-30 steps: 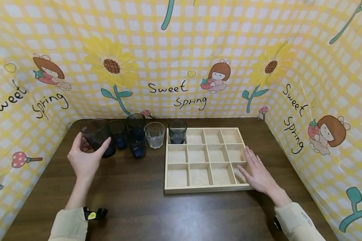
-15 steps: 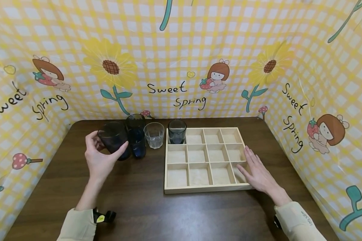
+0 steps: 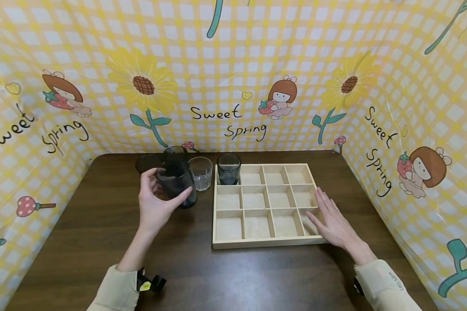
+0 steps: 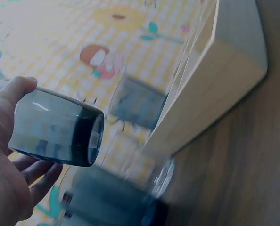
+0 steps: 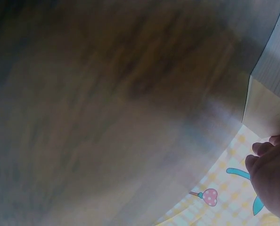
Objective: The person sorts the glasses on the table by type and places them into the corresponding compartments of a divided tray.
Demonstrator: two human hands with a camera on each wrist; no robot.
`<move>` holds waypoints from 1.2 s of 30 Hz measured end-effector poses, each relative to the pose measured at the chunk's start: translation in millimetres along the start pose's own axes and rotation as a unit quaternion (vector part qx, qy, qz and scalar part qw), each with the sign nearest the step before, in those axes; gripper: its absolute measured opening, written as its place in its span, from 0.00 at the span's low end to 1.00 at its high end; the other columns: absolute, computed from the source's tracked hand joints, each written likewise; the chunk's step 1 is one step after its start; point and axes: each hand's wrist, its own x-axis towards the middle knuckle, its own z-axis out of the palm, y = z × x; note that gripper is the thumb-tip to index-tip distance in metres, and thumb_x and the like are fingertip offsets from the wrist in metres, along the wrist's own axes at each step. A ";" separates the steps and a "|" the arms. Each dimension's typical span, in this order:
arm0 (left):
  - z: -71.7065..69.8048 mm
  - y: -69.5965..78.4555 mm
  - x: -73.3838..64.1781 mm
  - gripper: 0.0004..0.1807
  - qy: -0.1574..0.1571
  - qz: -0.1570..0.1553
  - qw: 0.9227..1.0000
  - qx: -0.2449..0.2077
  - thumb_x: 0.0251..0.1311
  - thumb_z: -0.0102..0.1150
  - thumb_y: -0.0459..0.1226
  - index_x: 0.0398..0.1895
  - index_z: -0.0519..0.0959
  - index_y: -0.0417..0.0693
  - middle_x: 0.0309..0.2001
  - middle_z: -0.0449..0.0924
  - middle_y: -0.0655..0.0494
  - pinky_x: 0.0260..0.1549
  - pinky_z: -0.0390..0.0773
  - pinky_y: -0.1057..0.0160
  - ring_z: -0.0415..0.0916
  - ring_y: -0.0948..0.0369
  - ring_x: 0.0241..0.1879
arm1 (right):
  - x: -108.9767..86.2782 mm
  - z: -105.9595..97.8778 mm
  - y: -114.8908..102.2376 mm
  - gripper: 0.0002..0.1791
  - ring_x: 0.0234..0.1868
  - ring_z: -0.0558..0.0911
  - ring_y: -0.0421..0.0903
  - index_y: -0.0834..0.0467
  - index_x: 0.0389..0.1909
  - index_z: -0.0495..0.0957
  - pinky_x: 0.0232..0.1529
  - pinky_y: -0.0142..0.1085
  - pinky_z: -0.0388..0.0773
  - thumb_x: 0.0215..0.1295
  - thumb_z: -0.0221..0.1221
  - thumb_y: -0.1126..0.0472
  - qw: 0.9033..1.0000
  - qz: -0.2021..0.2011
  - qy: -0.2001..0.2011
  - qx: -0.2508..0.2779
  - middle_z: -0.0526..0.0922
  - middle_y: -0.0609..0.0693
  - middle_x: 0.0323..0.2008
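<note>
My left hand grips a tinted blue-grey glass between thumb and fingers. In the left wrist view this glass leans, its thick base toward the wooden box, and it is off the table. My right hand rests along the right side of a shallow wooden divided box, fingers straight. Another tinted glass stands in the box's back-left compartment. Just left of the box is a clear glass, partly hidden by the held one. Behind my left hand stand more dark glasses, mostly covered.
The box sits on a dark brown wooden table. Yellow checked cloth hangs close around the back and sides. Several box compartments show bare pale bottoms.
My left hand has carried the tinted glass rightward, past the other dark glasses and toward the box. The right hand and the box have stayed in place.
</note>
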 end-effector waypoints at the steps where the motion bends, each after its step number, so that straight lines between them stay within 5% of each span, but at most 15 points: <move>1: 3.7 1.5 -1.7 0.44 -0.015 -0.012 1.000 -0.006 0.37 0.79 0.30 0.60 0.65 0.36 0.44 0.79 0.54 0.36 0.74 0.72 0.74 0.76 0.36 | -0.3 -0.2 0.0 0.46 0.79 0.45 0.56 0.60 0.78 0.38 0.75 0.57 0.48 0.73 0.45 0.38 1.000 0.001 0.000 0.000 0.41 0.57 0.79; 9: 35.2 5.4 -8.7 0.44 -0.092 -0.051 0.994 -0.039 0.40 0.79 0.33 0.62 0.63 0.41 0.48 0.80 0.49 0.38 0.75 0.70 0.76 0.74 0.41 | -0.4 -0.8 -0.3 0.46 0.79 0.45 0.57 0.60 0.78 0.38 0.75 0.57 0.48 0.73 0.45 0.38 1.000 0.002 0.000 0.003 0.42 0.58 0.79; 27: 95.0 -3.8 -1.1 0.45 -0.144 -0.100 0.980 -0.097 0.41 0.78 0.32 0.62 0.60 0.39 0.46 0.76 0.44 0.43 0.75 0.57 0.73 0.57 0.41 | 2.4 -2.6 1.5 0.45 0.78 0.47 0.60 0.61 0.77 0.38 0.74 0.58 0.49 0.73 0.45 0.39 1.000 -0.004 0.000 -0.001 0.42 0.59 0.79; 31: 108.9 -23.8 -2.6 0.47 -0.139 -0.103 0.979 -0.107 0.40 0.79 0.32 0.63 0.60 0.40 0.45 0.76 0.45 0.42 0.74 0.50 0.72 0.53 0.42 | 2.3 -2.1 1.6 0.46 0.79 0.47 0.59 0.61 0.77 0.38 0.74 0.58 0.49 0.73 0.45 0.38 1.000 -0.002 -0.003 0.002 0.41 0.59 0.79; 36: 122.5 -51.7 -7.0 0.49 -0.139 -0.099 0.981 -0.089 0.38 0.81 0.36 0.64 0.60 0.47 0.47 0.77 0.47 0.42 0.74 0.57 0.73 0.55 0.43 | 1.8 -1.2 2.6 0.46 0.79 0.46 0.59 0.59 0.78 0.37 0.75 0.57 0.48 0.73 0.44 0.38 1.000 0.002 -0.007 0.004 0.40 0.58 0.79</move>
